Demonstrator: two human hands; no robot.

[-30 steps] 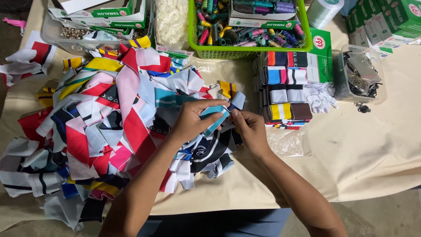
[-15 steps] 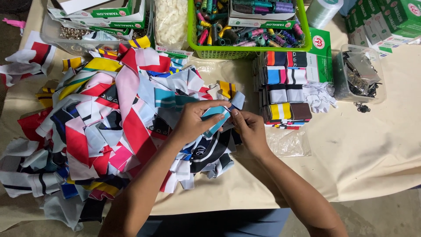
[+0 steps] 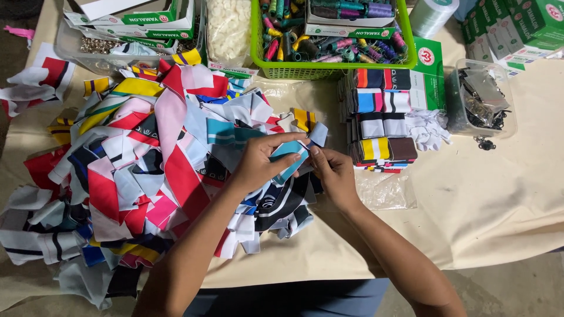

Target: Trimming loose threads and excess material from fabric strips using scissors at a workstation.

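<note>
Both hands still pinch the blue fabric strip, unmoved

Flat green-and-white cardboard boxes lay stacked at the table's far left edge. A similar box sat inside the green basket. More green boxes were piled at the far right corner. A green packet lay beside the basket.
</note>
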